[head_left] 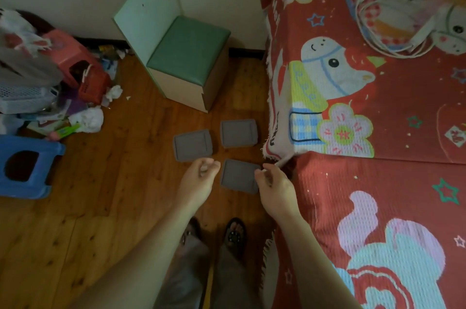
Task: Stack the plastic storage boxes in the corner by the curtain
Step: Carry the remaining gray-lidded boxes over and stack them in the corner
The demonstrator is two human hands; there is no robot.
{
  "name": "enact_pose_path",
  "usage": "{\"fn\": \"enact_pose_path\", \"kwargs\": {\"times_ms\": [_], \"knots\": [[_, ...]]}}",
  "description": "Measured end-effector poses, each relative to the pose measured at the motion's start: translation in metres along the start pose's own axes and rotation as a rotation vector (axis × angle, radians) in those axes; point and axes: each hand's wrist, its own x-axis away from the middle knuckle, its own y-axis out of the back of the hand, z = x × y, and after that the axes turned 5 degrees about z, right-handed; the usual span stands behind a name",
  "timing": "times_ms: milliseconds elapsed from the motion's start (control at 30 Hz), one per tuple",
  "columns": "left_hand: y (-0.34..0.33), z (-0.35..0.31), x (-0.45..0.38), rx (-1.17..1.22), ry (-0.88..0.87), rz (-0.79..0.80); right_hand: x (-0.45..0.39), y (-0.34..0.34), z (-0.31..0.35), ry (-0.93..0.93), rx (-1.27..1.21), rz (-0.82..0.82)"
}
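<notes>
Both hands, left hand [201,172] and right hand [271,177], are held loosely curled and empty beside the nearest grey storage box [239,176] on the wooden floor [100,182]; an uneven grab could tip it against the fringed blanket [274,152].

The person's forearms were bare, with no sleeves, watch or rings showing on the left hand [199,178] or right hand [273,182]. Grey-brown trousers [227,278] and dark open-toed sandals [235,234] were worn.
</notes>
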Motion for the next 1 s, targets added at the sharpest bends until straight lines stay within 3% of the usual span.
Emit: {"fn": "enact_pose_path", "kwargs": {"times_ms": [467,1000], "knots": [[-0.03,0.1,-0.179,-0.138,0.136,0.018,-0.146,-0.107,-0.07,-0.201,0.02,0.115],[-0.091,0.279,-0.345,-0.248,0.019,0.124,-0.293,-0.21,-0.243,-0.343,0.213,0.107]]}}
